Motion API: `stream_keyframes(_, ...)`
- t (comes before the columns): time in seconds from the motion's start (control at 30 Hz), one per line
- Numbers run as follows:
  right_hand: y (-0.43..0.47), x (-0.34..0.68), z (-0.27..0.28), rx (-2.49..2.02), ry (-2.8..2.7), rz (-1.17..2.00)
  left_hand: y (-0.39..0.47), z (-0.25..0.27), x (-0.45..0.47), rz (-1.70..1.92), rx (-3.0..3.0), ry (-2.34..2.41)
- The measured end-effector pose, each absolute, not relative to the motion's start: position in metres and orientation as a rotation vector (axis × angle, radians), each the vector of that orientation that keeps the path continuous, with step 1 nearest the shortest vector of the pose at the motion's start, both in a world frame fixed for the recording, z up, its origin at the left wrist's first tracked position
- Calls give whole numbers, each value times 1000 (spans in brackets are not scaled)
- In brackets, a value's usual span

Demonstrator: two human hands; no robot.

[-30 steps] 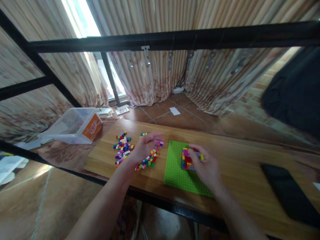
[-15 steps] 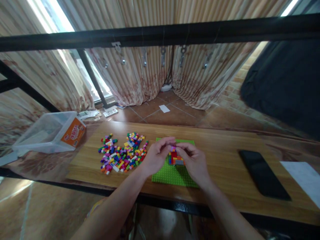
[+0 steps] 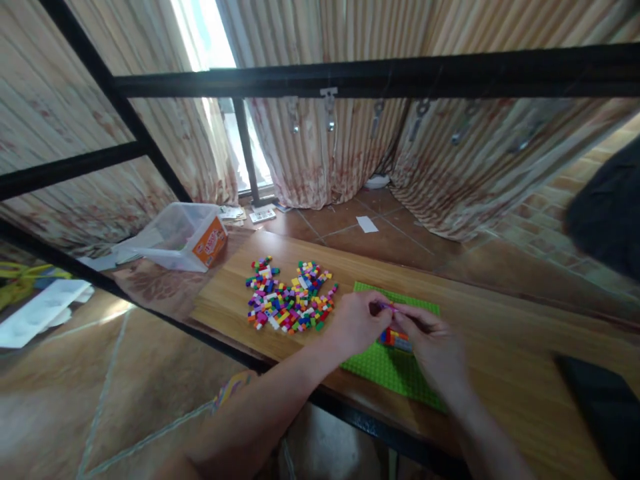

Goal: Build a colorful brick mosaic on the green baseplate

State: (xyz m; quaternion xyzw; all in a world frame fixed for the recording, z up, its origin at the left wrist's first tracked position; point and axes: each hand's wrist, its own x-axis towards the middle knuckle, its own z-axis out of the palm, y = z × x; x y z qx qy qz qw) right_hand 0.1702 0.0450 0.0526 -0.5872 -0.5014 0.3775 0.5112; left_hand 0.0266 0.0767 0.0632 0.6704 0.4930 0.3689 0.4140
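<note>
Across the wooden tabletop [image 3: 500, 350] I see the green studded baseplate [image 3: 373, 365], its near edge slanting down rightward, and the loose brick pile [image 3: 291, 303] to its left. Partly hidden behind the left hand [image 3: 357, 323] and right hand [image 3: 440, 347], the multicoloured brick build [image 3: 399, 341] sits on the baseplate, near face roughly parallel to that edge; its long axis I can't tell. Both hands pinch 1 purple brick [image 3: 387, 307] between fingertips, its visible strip running left to right.

Daylight glares through the window [image 3: 215, 33] at eleven o'clock; floor tiles [image 3: 117, 309] gleam toward eight; fine detail is soft, outer edges stretched.
</note>
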Motion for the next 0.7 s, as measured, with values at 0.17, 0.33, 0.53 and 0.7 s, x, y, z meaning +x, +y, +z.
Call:
stream_keyframes(0.17,54,151,50,-1480,-1199,843,78,69,14,957,1778,1403)
stream_keyframes(0.33,75,110,46,-1405,-1340,835,97,66,-33,987,1693,1395)
stream_keyframes(0.53,101,58,37,-1419,-1776,681,115,66,-90,1089,1269,1232)
stream_keyframes(0.7,108,51,37,-1402,-1771,706,112,67,-99,1113,1136,1251)
